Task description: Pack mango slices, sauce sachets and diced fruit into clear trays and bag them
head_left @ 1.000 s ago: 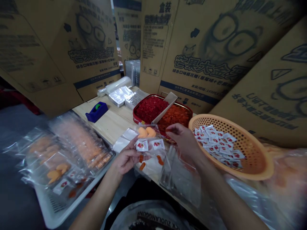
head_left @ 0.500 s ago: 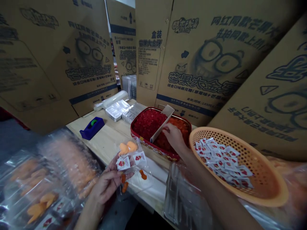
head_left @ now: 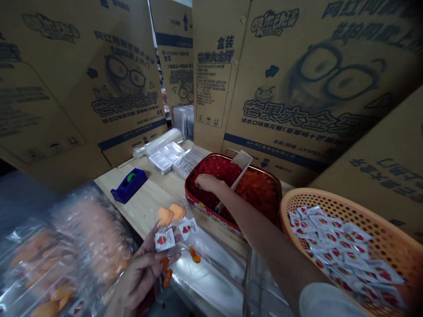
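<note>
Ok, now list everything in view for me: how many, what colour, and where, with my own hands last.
Cardboard boxes: at least four, brown, around the back
Table: one, pale wood, centre
Tape dispenser: one, blue, table's left
Plastic roll: one, clear, back of table
Moulded trays: stacked, clear, beside the roll
Tin: one, red, centre
Red pieces: many, red, tin's left side
Orange pieces: many, orange, tin's right side
Divider: one, whitish, across the tin
Basket: one, orange, right
Sachets: many, white and red, in the basket
Filled bags: several, clear with orange contents, lower left
Held bag: one, clear, with orange pieces and two sachets
Left grip: one, bare, on the held bag
Right grip: one, bare, among the red pieces
</note>
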### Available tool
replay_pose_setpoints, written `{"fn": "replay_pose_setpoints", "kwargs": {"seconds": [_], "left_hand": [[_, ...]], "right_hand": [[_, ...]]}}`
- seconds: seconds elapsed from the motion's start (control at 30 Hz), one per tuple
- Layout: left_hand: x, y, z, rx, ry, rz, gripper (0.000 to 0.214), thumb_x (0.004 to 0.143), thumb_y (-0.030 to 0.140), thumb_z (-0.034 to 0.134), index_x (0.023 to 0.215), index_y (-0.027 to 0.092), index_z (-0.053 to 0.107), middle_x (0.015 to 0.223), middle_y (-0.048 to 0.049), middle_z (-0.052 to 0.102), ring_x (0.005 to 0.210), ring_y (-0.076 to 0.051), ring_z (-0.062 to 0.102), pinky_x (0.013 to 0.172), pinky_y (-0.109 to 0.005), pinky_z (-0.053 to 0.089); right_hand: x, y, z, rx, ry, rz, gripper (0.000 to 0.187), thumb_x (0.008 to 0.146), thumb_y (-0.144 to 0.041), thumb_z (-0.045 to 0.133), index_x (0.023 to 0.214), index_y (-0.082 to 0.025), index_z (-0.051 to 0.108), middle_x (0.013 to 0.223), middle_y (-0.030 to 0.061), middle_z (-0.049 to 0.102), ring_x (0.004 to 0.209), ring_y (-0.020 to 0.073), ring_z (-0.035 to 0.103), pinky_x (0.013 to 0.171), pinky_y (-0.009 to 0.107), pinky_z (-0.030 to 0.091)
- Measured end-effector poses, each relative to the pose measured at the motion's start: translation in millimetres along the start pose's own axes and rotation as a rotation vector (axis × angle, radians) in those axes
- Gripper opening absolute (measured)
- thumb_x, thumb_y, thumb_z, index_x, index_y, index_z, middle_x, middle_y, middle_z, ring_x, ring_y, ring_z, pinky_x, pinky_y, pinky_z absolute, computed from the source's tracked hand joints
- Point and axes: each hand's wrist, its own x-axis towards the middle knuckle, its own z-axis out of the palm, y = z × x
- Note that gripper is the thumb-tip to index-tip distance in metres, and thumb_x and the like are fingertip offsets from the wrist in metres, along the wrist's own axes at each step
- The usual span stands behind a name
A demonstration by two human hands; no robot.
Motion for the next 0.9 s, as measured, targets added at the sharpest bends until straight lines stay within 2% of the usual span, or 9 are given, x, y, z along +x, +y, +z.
{"fn": "replay_pose_setpoints", "kwargs": {"seconds": [0.2,0.37,0.47,0.53,0.6,0.67,0.8,0.9], "left_hand": [[7.6,1.8,3.7,0.029,-0.012,0.013,0.083,0.065,-0.007,0.049,0.135,0.034,0.032,0.123,-0.0039,0.056,0.100,-0.022,0.060,0.096,-0.047,0.042],[8.1,4.3,3.9,0.013,-0.048,0.015,0.082,0.064,-0.007,0.049,0.134,0.033,0.033,0.123,-0.0039,0.056,0.106,-0.024,0.057,0.095,-0.047,0.042],[7.5,5.2,4.9,0.036,-0.069,0.034,0.081,0.064,-0.008,0.050,0.133,0.033,0.034,0.123,-0.0043,0.056,0.108,-0.024,0.056,0.094,-0.045,0.044],[8.0,5.0,6.3,0.049,-0.085,0.040,0.081,0.064,-0.007,0.050,0.133,0.031,0.034,0.123,-0.0051,0.056,0.109,-0.024,0.055,0.092,-0.044,0.046],[9.2,3.7,8.0,0.051,-0.095,0.040,0.080,0.064,-0.008,0.050,0.133,0.030,0.035,0.123,-0.0055,0.056,0.109,-0.024,0.055,0.092,-0.044,0.046],[10.1,1.3,10.4,0.044,-0.099,0.045,0.080,0.064,-0.008,0.050,0.132,0.030,0.035,0.122,-0.0050,0.056,0.109,-0.024,0.055,0.092,-0.043,0.046],[8.9,-5.8,16.3,0.033,-0.134,0.041,0.078,0.064,-0.009,0.050,0.132,0.027,0.036,0.117,-0.0044,0.059,0.107,-0.022,0.057,0.093,-0.042,0.045],[6.2,-11.5,20.2,0.031,-0.170,0.043,0.077,0.065,-0.009,0.050,0.132,0.026,0.036,0.116,-0.0044,0.060,0.106,-0.022,0.057,0.095,-0.041,0.043]], "right_hand": [[16.2,-8.1,10.7,-0.064,-0.022,0.000,0.028,0.079,-0.008,0.046,0.095,-0.011,0.068,0.107,0.0167,0.064,0.099,0.0245,0.060,0.076,0.029,0.045],[-1.3,-0.6,2.6,-0.044,0.057,-0.014,0.020,0.079,-0.011,0.051,0.092,-0.012,0.066,0.101,0.0146,0.066,0.094,0.0221,0.061,0.073,0.027,0.044],[-33.7,-4.2,-4.9,0.024,0.169,-0.029,0.017,0.082,-0.019,0.052,0.096,-0.014,0.061,0.102,0.0098,0.064,0.093,0.0175,0.059,0.073,0.024,0.042],[-64.3,-15.5,-5.8,0.199,0.242,-0.091,0.014,0.082,-0.022,0.054,0.093,-0.015,0.059,0.094,0.0053,0.064,0.085,0.0136,0.058,0.069,0.021,0.041],[-98.8,-33.1,-2.7,0.427,0.256,-0.206,0.009,0.078,-0.020,0.057,0.086,-0.016,0.058,0.085,0.0013,0.064,0.076,0.0111,0.057,0.064,0.020,0.039],[-131.4,-53.4,3.8,0.535,0.239,-0.276,0.004,0.077,-0.018,0.058,0.081,-0.017,0.058,0.079,-0.0004,0.062,0.071,0.0103,0.055,0.061,0.020,0.038],[-174.1,-83.9,20.1,0.497,0.234,-0.274,0.004,0.078,-0.018,0.058,0.082,-0.018,0.061,0.082,0.0007,0.062,0.075,0.0120,0.054,0.063,0.021,0.037],[-189.0,-89.9,28.7,0.482,0.218,-0.284,0.018,0.078,-0.017,0.060,0.095,-0.022,0.062,0.096,0.0022,0.064,0.089,0.0148,0.055,0.074,0.024,0.038]]}}
